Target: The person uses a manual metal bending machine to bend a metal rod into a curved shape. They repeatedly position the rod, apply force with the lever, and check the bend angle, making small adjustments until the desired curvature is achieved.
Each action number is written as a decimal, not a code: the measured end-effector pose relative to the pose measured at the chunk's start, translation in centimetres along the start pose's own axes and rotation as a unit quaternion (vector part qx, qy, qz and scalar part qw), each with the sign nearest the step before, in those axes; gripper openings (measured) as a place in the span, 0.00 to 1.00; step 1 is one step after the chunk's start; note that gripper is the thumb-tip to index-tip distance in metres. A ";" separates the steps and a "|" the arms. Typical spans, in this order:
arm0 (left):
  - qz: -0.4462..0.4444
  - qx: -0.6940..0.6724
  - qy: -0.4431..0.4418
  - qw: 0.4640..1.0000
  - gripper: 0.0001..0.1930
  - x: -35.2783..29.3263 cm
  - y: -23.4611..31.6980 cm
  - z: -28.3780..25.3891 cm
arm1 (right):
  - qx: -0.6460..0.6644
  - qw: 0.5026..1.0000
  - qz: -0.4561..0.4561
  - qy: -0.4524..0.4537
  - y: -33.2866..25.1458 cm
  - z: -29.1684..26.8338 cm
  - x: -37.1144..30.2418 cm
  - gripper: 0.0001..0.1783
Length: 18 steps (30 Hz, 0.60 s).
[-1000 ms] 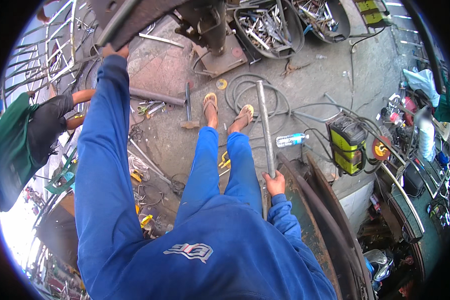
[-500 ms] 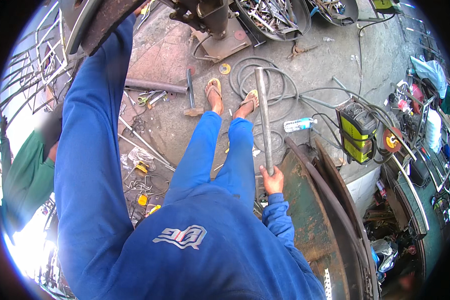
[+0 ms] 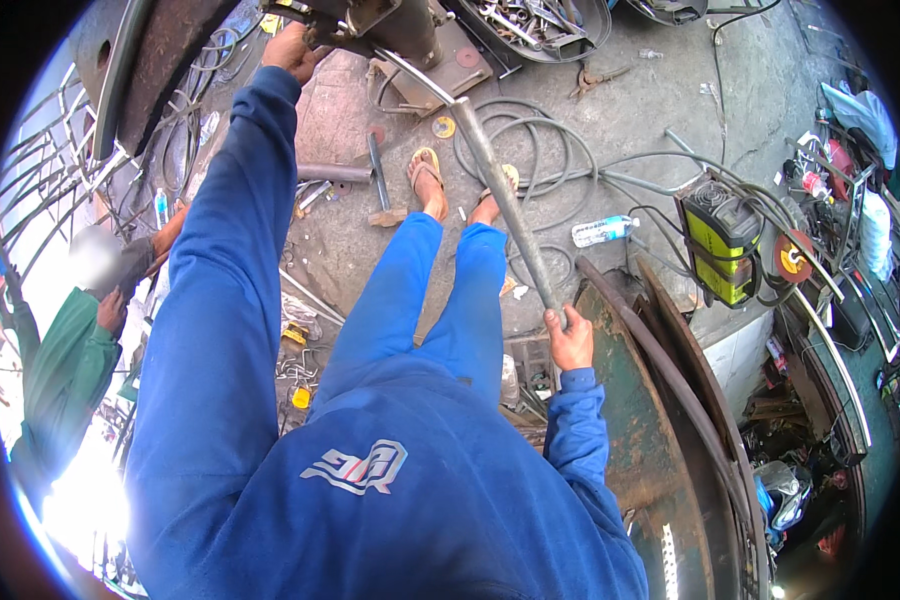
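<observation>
Swung metal pipe (image 3: 505, 204) over to L since half a sec ago, from nr upright in view to slanting up-left; also brought L hand (image 3: 290, 52) back into sight, out from behind curved steel piece (image 3: 160, 75) and over to dark metal fixture (image 3: 400, 30) at top. Holding pipe nr its lower end in R hand (image 3: 571, 338), fingers wrapped narrow round it. Meeting thin rod (image 3: 415, 75) off fixture w/ pipe's far end; can't tell whether slipped over rod or just touching it. Reaching fwd w/ L arm, L hand bent in at side of fixture; can't tell whether gripping or only touching. Standing in sandals (image 3: 423, 160) on concrete floor (image 3: 660, 110), w/ hammer (image 3: 379, 178) just L of feet and short thick tube (image 3: 335, 173) nr hammer's handle. Also visible: cable coil (image 3: 571, 165) R of feet, water bottle (image 3: 604, 231) lying on its side, then boxy yellow-green machine (image 3: 718, 245) farther R. Up top, beyond coil, bin (image 3: 560, 55) of loose metal parts. Alongside R sleeve, rusty steel plates (image 3: 610, 400). Off at far L, person in green top (image 3: 65, 360), nr pale metal frames (image 3: 60, 180).
</observation>
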<state>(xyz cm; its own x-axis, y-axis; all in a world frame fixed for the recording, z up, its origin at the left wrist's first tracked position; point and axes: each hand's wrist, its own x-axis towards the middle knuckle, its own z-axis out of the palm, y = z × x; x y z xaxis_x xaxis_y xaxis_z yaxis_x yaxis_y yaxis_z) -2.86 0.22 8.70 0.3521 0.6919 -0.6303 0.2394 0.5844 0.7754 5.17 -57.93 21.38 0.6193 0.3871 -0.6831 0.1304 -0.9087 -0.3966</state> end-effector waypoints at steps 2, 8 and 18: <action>-0.008 -0.025 0.000 1.000 0.15 -0.4 -0.1 0.1 | -0.019 1.000 0.022 -0.012 0.3 0.2 -0.1 0.35; 0.124 0.010 -0.217 0.968 0.09 1.3 -2.6 -2.6 | -0.011 0.999 0.035 -0.003 1.1 0.9 -0.3 0.33; 0.404 0.438 -0.032 0.803 0.11 6.0 -7.0 -5.8 | -0.005 1.000 0.028 -0.014 2.5 0.1 -1.3 0.33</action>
<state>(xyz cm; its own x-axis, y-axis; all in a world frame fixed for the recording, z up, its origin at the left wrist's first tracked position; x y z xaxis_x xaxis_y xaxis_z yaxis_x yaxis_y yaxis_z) -7.71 2.74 -0.69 0.7514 0.6557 0.0735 0.4440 -0.5849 0.6787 4.61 -60.66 21.22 0.6046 0.3404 -0.7201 0.1049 -0.9302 -0.3517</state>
